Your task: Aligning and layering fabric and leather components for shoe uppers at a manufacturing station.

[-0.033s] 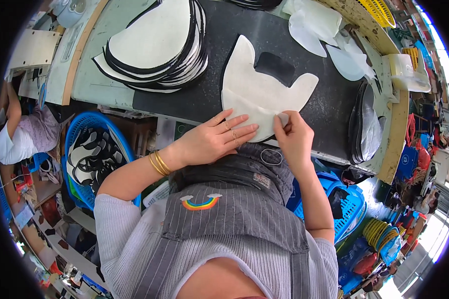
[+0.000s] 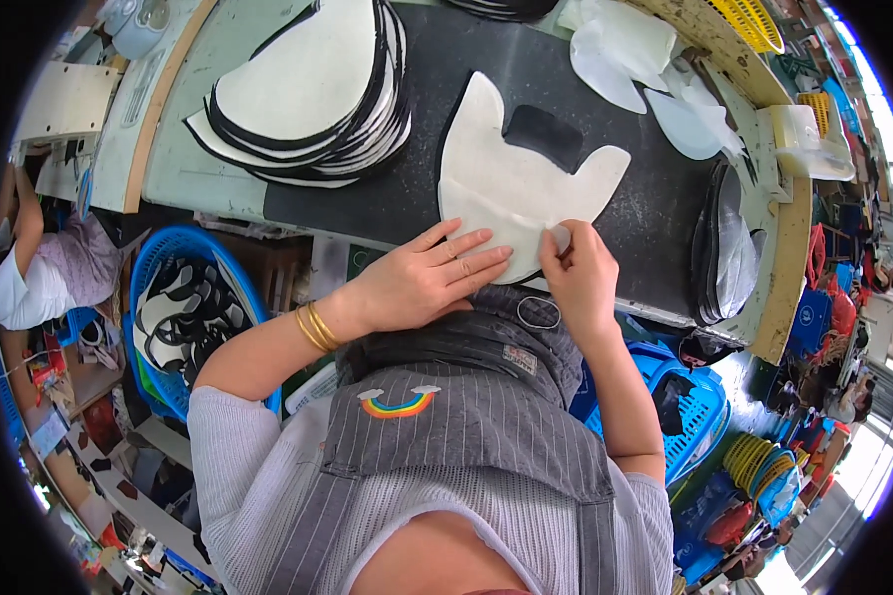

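A white U-shaped shoe-upper piece point(image 2: 511, 154) with a dark edge lies on the black table mat, its near end at the table's front edge. Over that near end is a thin, pale translucent sheet point(image 2: 486, 210). My left hand point(image 2: 427, 278) rests flat on the sheet, fingers stretched to the right and slightly apart, holding nothing. At the sheet's right side my right hand point(image 2: 583, 273) is closed, thumb and forefinger pinching a small pale edge of it. The remaining fingers of that hand are curled, and the sheet's edge beneath them is partly hidden.
A stack of white, black-edged pieces point(image 2: 303, 94) stands at the left. Translucent sheets point(image 2: 620, 55) lie at the back right, and a dark stack point(image 2: 719, 238) stands at the right edge. Blue baskets point(image 2: 174, 238) sit below the table. Another person point(image 2: 55, 253) is at far left.
My right hand has shifted very slightly left, still pinching the sheet's edge. My left hand stays flat in place.
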